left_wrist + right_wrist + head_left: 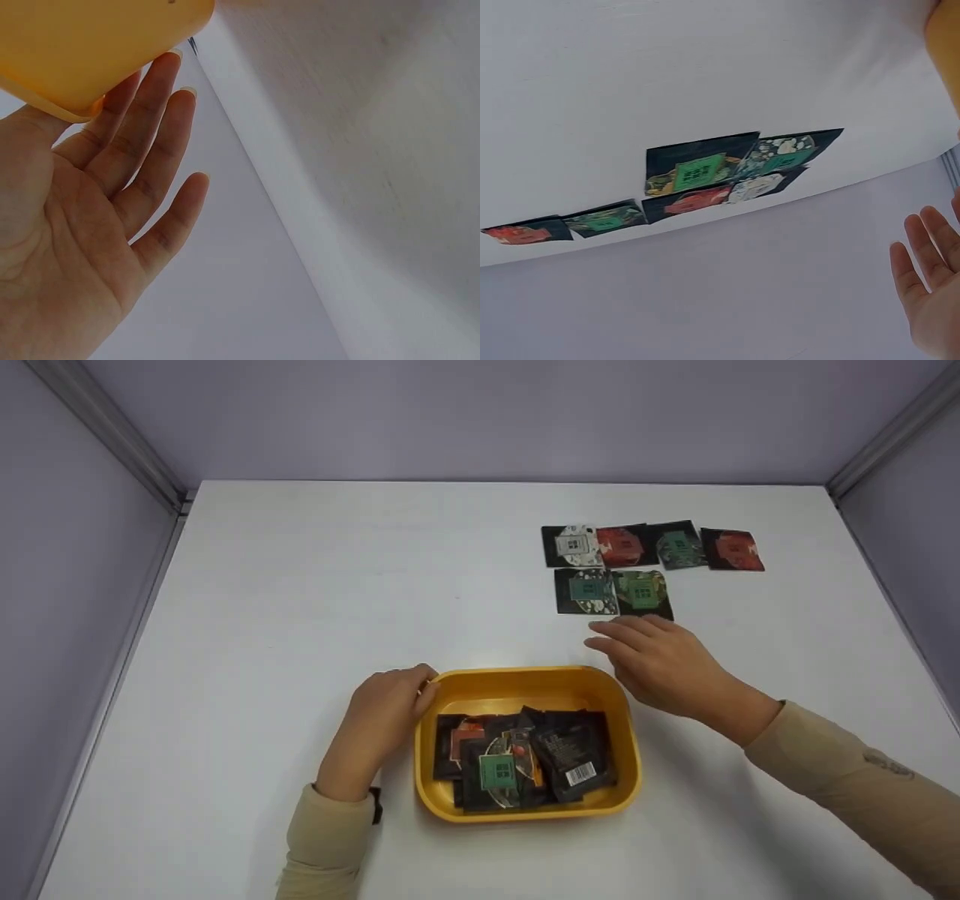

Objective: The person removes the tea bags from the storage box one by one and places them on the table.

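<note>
My left hand [386, 709] holds the upper left corner of a yellow plastic tub [631, 750]. In the left wrist view its thumb goes over the rim, while the fingers lie along the tub's outer wall. Several black sachets with coloured labels are heaped in the tub, one with a green label [498, 772] on top and another turned to its barcode side [574, 757]. My right hand [664, 667] hovers beyond the tub's upper right corner with nothing in it, its fingers extended just below a green-labelled sachet [643, 591].
Beside that sachet lies a teal-labelled one [585, 591]. Behind them runs a row with a white-labelled [574, 545], a red [624, 545], a green [679, 545] and another red sachet [733, 549]. The white table [300, 585] is walled by pale panels at the back and sides.
</note>
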{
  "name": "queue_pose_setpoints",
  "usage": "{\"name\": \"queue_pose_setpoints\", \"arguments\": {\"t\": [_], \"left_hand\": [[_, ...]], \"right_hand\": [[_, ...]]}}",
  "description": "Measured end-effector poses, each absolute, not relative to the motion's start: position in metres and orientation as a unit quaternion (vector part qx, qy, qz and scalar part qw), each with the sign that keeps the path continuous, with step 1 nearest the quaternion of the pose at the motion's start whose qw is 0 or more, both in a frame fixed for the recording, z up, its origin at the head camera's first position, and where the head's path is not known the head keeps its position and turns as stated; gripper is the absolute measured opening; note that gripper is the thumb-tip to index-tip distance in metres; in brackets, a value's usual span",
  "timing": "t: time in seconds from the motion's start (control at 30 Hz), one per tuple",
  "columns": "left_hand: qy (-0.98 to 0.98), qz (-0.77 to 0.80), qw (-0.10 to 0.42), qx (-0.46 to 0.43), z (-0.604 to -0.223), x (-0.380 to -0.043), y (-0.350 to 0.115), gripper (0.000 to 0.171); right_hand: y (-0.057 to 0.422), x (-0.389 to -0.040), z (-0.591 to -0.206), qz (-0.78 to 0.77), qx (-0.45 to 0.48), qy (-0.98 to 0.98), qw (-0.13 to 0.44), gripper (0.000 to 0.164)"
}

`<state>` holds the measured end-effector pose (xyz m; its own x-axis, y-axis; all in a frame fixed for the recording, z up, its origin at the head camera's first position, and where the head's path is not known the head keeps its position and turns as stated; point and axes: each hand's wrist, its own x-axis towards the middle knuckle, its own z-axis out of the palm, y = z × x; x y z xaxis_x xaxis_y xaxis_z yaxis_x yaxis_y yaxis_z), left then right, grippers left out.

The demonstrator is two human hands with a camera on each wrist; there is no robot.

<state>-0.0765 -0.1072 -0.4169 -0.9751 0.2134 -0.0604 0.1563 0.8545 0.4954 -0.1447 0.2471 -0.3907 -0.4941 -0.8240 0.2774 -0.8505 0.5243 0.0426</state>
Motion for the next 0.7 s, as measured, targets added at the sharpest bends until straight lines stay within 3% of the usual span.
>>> {"name": "queue_pose_setpoints", "arguments": {"t": [0.7], "left_hand": [[0.960, 0.254, 0.071, 0.090, -0.417, -0.078, -0.107, 0.024]], "right_hand": [[0.173, -0.105, -0.380, -0.063, 0.673, -0.735, 0.048, 0.040]]}}
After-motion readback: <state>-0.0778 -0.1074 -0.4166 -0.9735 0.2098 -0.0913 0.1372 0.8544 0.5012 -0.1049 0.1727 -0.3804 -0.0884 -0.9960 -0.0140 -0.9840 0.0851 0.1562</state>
